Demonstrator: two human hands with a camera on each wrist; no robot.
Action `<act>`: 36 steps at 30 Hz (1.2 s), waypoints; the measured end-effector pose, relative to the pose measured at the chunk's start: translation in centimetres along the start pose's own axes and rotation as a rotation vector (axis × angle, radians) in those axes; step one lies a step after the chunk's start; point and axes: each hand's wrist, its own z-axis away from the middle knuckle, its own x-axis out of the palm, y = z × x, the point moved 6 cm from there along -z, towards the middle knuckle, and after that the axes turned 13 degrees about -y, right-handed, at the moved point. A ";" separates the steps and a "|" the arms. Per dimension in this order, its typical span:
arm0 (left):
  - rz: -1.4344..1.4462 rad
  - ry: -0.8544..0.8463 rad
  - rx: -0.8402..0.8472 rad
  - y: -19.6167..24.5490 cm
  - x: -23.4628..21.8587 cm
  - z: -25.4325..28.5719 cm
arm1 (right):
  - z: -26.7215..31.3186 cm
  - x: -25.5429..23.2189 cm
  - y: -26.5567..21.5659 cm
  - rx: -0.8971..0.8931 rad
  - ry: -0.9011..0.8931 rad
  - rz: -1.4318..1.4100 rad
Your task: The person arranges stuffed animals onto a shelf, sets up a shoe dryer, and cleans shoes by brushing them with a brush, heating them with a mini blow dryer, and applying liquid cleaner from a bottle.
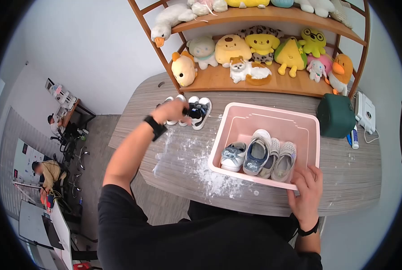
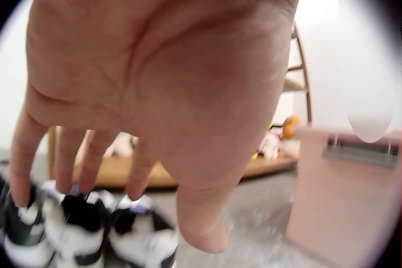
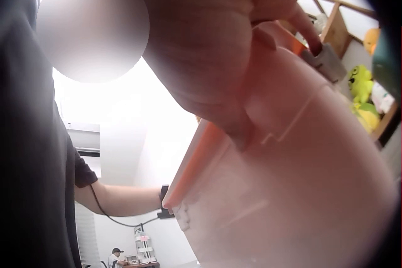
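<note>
Tabletop (image 1: 349, 175) of grey wood grain, seen from above by a person in a black top, holds shoes and a pink plastic bin (image 1: 273, 114). The bin stands right of the middle, its near wall close to the tabletop's near edge. Four shoes sit side by side inside, along that wall: a grey-and-white shoe (image 1: 233, 156) at the left, a dark blue shoe (image 1: 256, 155) with a pale toe, and two greyish beige shoes (image 1: 283, 163) at the right.

The right hand (image 1: 307, 185) grips the bin's rim at its near right corner. The left hand (image 1: 173, 111) is open, its fingers pointing down and its thumb spread away, over a row of black-and-white shoes (image 1: 202, 112) near the tabletop's far left part. The hand partly hides the row; whether its fingertips touch a shoe cannot be told.

White powdery marks (image 1: 216, 182) cover the surface between the row and the bin and along the bin's near left side. A wooden shelf (image 1: 210, 84) of plush toys (image 1: 291, 56) stands at the far edge. Toward the far right corner are a dark green case (image 1: 336, 116), a white device (image 1: 365, 112) with a cable, and a small tube (image 1: 354, 138).
</note>
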 end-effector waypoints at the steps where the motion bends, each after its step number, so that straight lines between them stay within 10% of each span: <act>1: -0.002 0.035 0.204 -2.9 5.0 -2.8 | -0.3 0.1 -0.1 0.001 0.007 0.005; 5: 0.163 0.593 0.119 -2.0 10.6 -2.6 | -0.7 0.1 0.1 -0.027 0.012 -0.028; 8: 0.223 0.503 0.140 -1.5 9.6 -2.3 | -0.2 0.3 0.2 -0.006 -0.026 -0.014; 16: 0.345 0.953 0.642 14.3 -7.1 18.1 | -0.3 -0.1 0.6 -0.040 0.025 -0.044; 20: 0.103 0.778 0.906 25.2 -9.3 22.9 | -0.1 0.9 0.3 -0.062 0.007 -0.083; 24: -0.151 0.158 0.606 33.5 -2.2 12.2 | 1.3 1.4 1.5 0.060 0.318 -0.229; 26: -0.262 0.067 0.753 36.2 1.3 9.4 | 1.7 1.9 2.1 0.091 0.353 -0.216; 32: 0.283 -0.272 0.791 40.0 0.5 8.4 | 1.7 2.4 2.7 0.124 0.213 -0.115; 36: 0.102 -0.250 0.854 38.3 4.8 7.0 | 1.4 2.1 2.5 0.133 0.202 -0.279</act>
